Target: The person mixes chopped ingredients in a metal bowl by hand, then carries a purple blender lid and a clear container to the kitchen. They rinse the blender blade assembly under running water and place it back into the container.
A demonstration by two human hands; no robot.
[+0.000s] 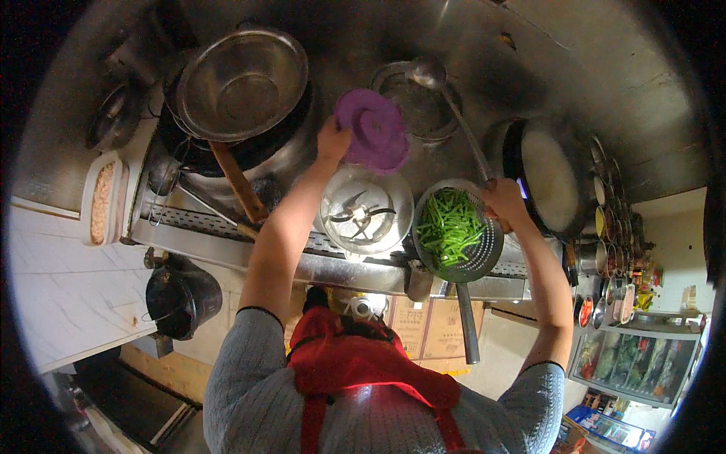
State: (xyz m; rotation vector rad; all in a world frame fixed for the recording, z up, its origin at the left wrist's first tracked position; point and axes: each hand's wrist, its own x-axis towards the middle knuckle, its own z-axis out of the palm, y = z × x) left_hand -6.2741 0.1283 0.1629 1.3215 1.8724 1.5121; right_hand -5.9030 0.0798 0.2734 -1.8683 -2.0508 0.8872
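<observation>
My left hand [333, 140] grips the rim of a purple, round, dish-like piece [374, 131], held above the steel counter. In my right hand [505, 201] is the handle of a long metal ladle [428, 74], whose bowl is over a round metal pot or basin [422, 110] at the back. Cut green beans [448, 227] lie in a perforated strainer [482, 261] just below my right hand; its dark handle points towards me. Left of it stands a clear bowl-like container [334, 227] with dark strips inside, which I cannot identify.
A large steel basin [244, 85] rests over a dark wok with a wooden handle [235, 181] at the left. To the right is a dark wok [547, 176] with whitish contents. A tray of minced food [102, 198], a black bucket [181, 301] and several ingredient containers [604, 258] stand around.
</observation>
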